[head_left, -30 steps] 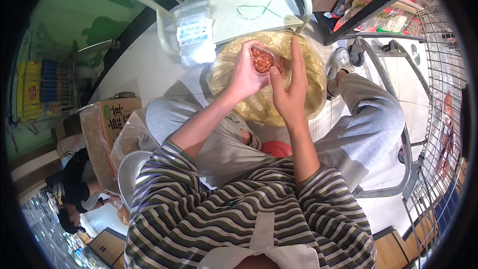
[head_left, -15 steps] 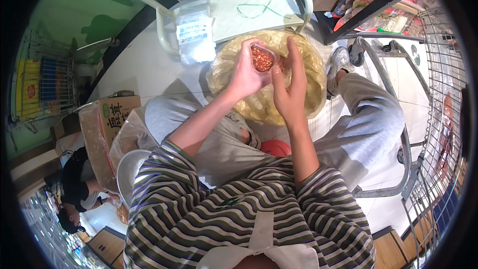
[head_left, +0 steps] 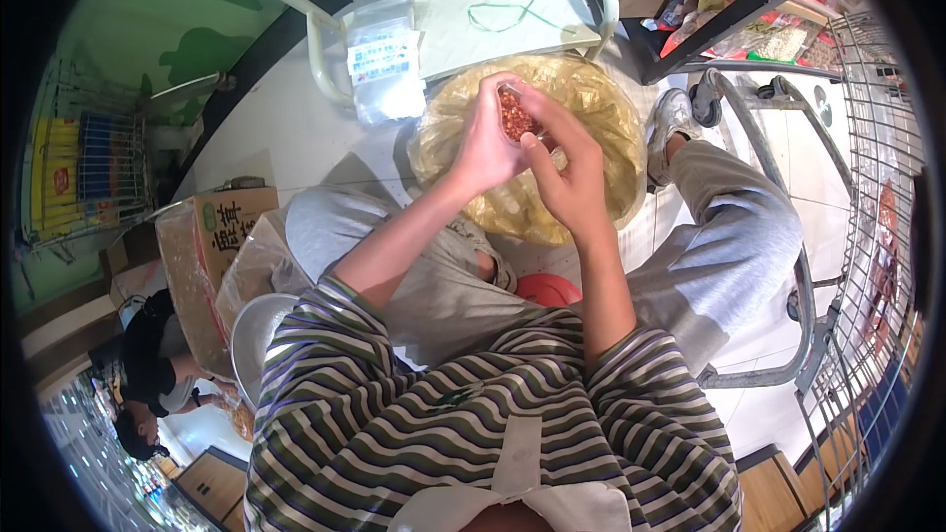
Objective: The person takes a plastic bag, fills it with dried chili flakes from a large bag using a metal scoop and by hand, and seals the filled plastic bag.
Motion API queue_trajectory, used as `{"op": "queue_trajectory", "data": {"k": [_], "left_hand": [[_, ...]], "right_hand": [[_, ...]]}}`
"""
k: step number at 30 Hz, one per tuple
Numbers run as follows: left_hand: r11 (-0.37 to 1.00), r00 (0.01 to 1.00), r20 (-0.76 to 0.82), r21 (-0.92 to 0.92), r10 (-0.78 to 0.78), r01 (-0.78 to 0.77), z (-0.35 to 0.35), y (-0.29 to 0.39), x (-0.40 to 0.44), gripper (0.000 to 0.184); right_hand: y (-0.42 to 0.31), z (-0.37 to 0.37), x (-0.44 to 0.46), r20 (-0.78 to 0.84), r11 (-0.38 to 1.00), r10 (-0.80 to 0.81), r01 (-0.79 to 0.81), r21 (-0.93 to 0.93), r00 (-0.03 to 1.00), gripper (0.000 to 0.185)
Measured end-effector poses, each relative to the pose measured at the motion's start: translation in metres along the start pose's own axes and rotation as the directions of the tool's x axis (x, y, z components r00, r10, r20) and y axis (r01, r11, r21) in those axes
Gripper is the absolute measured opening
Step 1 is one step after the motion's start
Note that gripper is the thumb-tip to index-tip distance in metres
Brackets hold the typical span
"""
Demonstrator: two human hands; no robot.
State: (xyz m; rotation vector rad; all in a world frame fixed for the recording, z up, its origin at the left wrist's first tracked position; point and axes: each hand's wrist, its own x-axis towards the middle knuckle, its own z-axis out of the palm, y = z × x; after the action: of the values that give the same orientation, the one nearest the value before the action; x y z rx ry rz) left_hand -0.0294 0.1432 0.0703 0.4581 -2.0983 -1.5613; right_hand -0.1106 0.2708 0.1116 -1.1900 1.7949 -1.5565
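A small clear bag of red chili flakes is between my two hands, above a large yellowish plastic sack. My left hand wraps round the bag's left side. My right hand closes on it from the right, with fingers curved over the top and thumb against the lower edge. My right fingers hide much of the bag. Beyond the sack, a stack of clear flat bags with blue-and-white labels lies on the low white shelf and hangs over its edge.
Green string lies on the shelf. A cardboard box and a pale bucket stand to my left. A wire cart is on the right. Packaged goods fill a rack at the upper right. Another person is at lower left.
My right hand has moved left and its fingers have closed over the bag of chili flakes, hiding more of it. My left hand stays round the bag.
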Motion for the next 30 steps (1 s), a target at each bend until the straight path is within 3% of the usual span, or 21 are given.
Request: {"op": "queue_trajectory", "data": {"k": [1,3,4,6,8,10,11,13,15,17,20,21,23,24,26,27,30], "left_hand": [[1.000,1.000,0.006,0.009,-0.014,0.014,-0.001,0.005,0.000,0.082],[0.999,1.000,0.012,0.018,-0.027,0.027,-0.001,0.003,0.001,0.083],[1.000,1.000,0.000,0.019,-0.006,0.006,0.000,-0.002,0.002,0.083],[1.000,1.000,-0.013,0.021,0.011,-0.011,0.000,-0.007,0.001,0.084],[0.996,0.999,-0.015,-0.079,-0.045,0.043,0.001,-0.006,0.001,0.083],[0.994,0.999,-0.019,-0.104,-0.029,0.027,0.001,-0.009,0.001,0.082],[0.992,1.000,-0.022,-0.127,-0.015,0.012,0.000,-0.010,0.001,0.082],[0.982,1.000,-0.027,-0.188,-0.015,0.010,-0.001,0.000,0.002,0.083],[0.969,0.999,-0.033,-0.246,-0.022,0.013,-0.004,0.009,0.002,0.083],[0.984,0.992,-0.080,-0.138,0.100,-0.110,-0.006,0.016,0.003,0.089],[0.993,0.992,-0.075,-0.049,0.102,-0.106,-0.009,0.011,0.006,0.089],[0.993,0.991,-0.080,-0.047,0.103,-0.107,-0.009,0.011,0.005,0.089],[0.988,0.994,-0.057,-0.116,0.098,-0.104,-0.008,0.012,0.001,0.091],[0.988,0.994,-0.054,-0.117,0.095,-0.101,-0.009,0.008,0.000,0.091],[0.988,0.992,-0.039,-0.092,0.118,-0.121,-0.009,-0.001,0.002,0.093],[0.991,0.993,-0.042,-0.077,0.108,-0.111,-0.009,0.006,0.001,0.092],[0.993,0.996,-0.035,-0.081,0.085,-0.087,-0.007,0.007,0.001,0.091]], "right_hand": [[0.000,0.003,-0.001,-0.001,1.000,0.001,-0.001,0.000,1.000,0.065],[0.000,0.013,-0.003,-0.289,0.994,-0.098,0.083,-0.064,0.952,0.063],[0.000,0.017,-0.001,-0.288,0.994,-0.100,0.085,-0.064,0.952,0.063],[-0.001,0.022,0.002,-0.498,0.990,-0.094,0.134,0.044,0.862,0.064],[0.001,0.013,0.000,-0.489,0.992,-0.104,0.126,0.012,0.866,0.064],[0.002,0.001,-0.002,-0.100,0.998,0.002,-0.008,-0.055,0.995,0.064],[0.002,0.005,-0.002,-0.100,0.998,0.002,-0.008,-0.055,0.995,0.064],[0.003,0.015,-0.001,-0.383,0.987,-0.131,0.084,-0.136,0.914,0.056],[0.015,0.014,0.000,-0.373,0.997,-0.073,0.054,-0.063,0.925,0.053],[0.026,0.016,-0.002,-0.381,0.998,0.020,0.004,0.060,0.924,0.048],[0.024,0.018,-0.004,-0.391,0.986,0.063,0.004,0.169,0.918,0.049],[0.018,0.017,-0.002,-0.387,0.986,0.060,0.007,0.169,0.920,0.049],[0.000,0.013,-0.001,-0.368,0.989,-0.130,0.147,0.018,0.921,0.052],[0.001,0.013,-0.002,-0.370,0.990,-0.127,0.143,0.018,0.920,0.052],[0.006,0.010,-0.001,-0.164,0.971,-0.236,0.226,-0.078,0.958,0.052],[0.002,0.015,0.000,-0.268,0.976,-0.215,0.215,-0.030,0.939,0.049],[0.004,0.018,0.000,-0.332,0.978,-0.108,0.160,0.133,0.937,0.046]]}}
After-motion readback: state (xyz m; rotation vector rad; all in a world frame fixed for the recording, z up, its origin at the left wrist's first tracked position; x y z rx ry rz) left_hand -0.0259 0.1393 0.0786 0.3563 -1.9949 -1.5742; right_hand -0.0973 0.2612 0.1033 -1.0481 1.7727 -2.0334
